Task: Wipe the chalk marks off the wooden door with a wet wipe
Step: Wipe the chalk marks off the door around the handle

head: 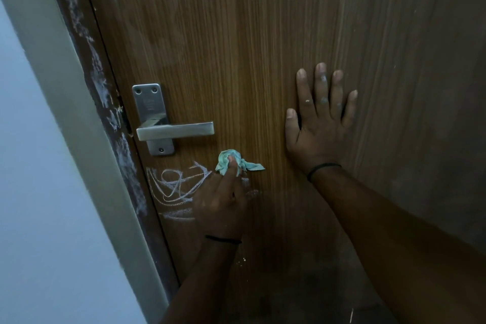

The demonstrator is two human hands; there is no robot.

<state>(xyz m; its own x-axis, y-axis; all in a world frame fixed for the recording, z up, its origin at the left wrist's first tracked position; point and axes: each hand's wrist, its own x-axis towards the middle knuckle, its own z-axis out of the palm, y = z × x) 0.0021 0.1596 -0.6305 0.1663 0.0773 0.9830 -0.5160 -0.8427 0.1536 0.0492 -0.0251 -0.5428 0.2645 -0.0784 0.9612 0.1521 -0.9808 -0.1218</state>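
Now the left hand [221, 202] pinches the wet wipe [231, 162]; best sweep left across the chalk marks [176, 184], right hand [319, 123] flat, fingers spread, bracing the door [263, 34].

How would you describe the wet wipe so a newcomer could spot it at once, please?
Start at the metal door handle on the wooden door. Just below its free end, the left hand pinches the wet wipe. It is the only pale green, crumpled thing there, right of the white chalk marks.
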